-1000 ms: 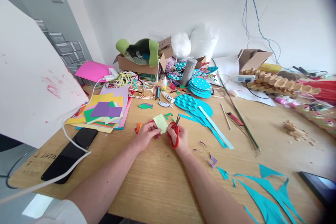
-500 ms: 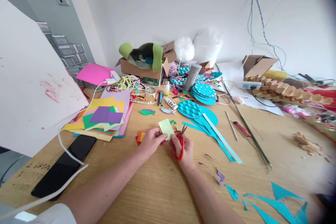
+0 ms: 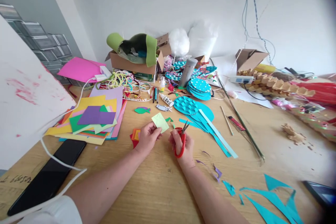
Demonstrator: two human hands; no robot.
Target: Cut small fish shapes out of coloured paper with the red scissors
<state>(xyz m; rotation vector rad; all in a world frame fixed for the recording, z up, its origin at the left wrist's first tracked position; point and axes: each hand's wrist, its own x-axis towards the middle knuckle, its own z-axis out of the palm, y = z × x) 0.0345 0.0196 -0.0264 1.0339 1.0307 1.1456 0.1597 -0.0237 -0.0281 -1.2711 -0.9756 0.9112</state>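
Pinched between the thumb and fingers of my left hand [image 3: 149, 135] is a small light green paper square [image 3: 160, 122] with faint lines on it. My right hand [image 3: 183, 147] is closed around red-handled scissors [image 3: 180, 143], their blades pointing up and slightly apart. The paper and the scissors do not touch. Beside my left hand, orange and red paper pieces [image 3: 135, 135] lie on the table. A green and purple paper fish [image 3: 142, 110] and a white fish shape [image 3: 163, 107] lie beyond my hands.
Coloured paper sheets [image 3: 91, 101] and a black phone [image 3: 49, 175] are at the left. Blue paper discs [image 3: 186, 106], strips and a long green stick [image 3: 241, 122] lie to the right. Blue scraps [image 3: 278, 206] are at the near right. A cardboard box [image 3: 133, 63] stands behind.
My right hand has let go of the green paper and moved apart from it with the scissors. My left hand has drawn the paper leftward. The camera view has shifted a little right.
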